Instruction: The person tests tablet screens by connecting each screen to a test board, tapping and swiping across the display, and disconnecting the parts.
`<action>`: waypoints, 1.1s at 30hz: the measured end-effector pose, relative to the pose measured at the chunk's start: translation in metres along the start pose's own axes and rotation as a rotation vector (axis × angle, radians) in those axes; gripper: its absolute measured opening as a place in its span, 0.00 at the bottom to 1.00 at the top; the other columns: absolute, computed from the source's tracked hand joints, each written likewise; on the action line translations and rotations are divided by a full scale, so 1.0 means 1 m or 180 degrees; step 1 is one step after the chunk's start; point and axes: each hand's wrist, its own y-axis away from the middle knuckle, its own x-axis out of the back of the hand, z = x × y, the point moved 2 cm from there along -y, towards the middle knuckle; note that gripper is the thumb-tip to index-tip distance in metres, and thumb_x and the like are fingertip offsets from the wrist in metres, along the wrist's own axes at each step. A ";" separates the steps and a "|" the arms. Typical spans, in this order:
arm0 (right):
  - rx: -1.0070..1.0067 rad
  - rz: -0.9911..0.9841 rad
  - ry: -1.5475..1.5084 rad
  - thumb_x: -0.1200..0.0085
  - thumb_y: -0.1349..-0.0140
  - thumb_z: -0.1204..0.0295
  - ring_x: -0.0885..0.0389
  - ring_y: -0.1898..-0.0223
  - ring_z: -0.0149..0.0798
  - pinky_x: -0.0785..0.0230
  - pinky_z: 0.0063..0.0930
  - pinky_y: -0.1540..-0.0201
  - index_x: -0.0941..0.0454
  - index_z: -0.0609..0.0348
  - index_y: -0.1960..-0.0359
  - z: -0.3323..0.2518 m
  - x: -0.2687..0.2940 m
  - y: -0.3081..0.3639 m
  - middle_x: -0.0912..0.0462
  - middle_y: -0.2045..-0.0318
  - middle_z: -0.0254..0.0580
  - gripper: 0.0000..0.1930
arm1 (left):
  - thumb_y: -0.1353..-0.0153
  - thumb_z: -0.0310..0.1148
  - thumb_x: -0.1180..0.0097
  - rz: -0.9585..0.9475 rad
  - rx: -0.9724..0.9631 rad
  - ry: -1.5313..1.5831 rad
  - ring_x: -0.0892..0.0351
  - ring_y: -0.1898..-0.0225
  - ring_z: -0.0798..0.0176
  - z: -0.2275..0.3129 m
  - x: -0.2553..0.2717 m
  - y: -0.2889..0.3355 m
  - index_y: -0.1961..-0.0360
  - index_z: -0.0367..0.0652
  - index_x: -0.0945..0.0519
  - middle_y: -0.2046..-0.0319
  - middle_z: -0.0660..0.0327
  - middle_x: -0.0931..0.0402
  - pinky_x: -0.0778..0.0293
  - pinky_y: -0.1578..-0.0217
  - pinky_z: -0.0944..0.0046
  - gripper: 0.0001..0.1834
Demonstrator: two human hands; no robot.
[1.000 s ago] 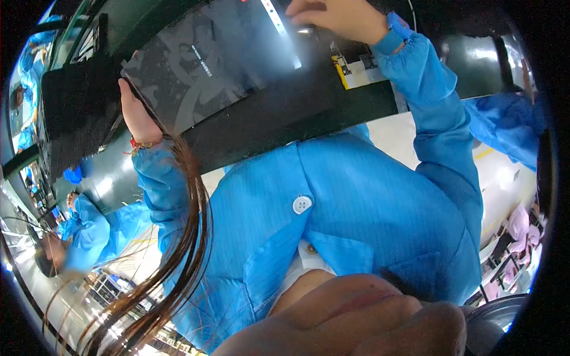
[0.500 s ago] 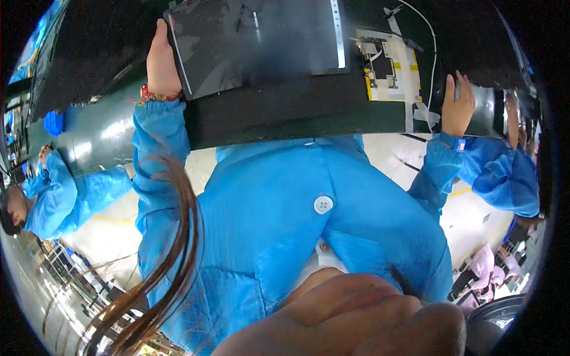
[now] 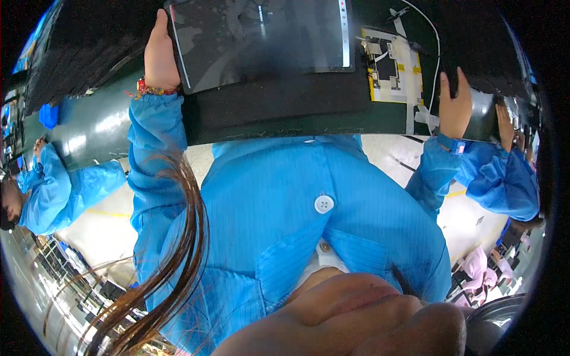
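My left hand (image 3: 157, 56) grips the left edge of a dark glossy rectangular panel (image 3: 261, 41) that lies on a black foam mat (image 3: 279, 107). My right hand (image 3: 455, 105) is far to the right, fingers straight and pointing away from me. It rests against the edge of a dark object (image 3: 484, 115), and whether it grips that object is hidden. Between the hands lies an opened device (image 3: 389, 65) with a circuit board, yellow tape and white cables. My blue coat (image 3: 309, 219) with a white button fills the middle of the view.
The mat sits on a dark green table (image 3: 95, 121). One person in a blue coat (image 3: 56, 190) is at the left, and another person's blue sleeve (image 3: 504, 172) reaches the table at the right. Strands of brown hair (image 3: 178, 255) hang at lower left.
My right hand has left the top of the panel and swung out to the right side of the table. My left hand stays on the panel's left edge. The view has tilted.
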 end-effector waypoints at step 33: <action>0.1106 -0.1801 -0.3017 0.44 0.44 0.71 0.23 0.68 0.42 0.31 0.32 0.63 0.27 0.64 0.67 -0.130 -0.038 -0.085 0.22 0.72 0.47 0.09 | 0.30 0.49 0.66 0.0543 -0.0308 -0.0304 0.34 0.42 0.55 0.003 -0.039 0.017 0.39 0.41 0.36 0.40 0.58 0.34 0.41 0.41 0.56 0.28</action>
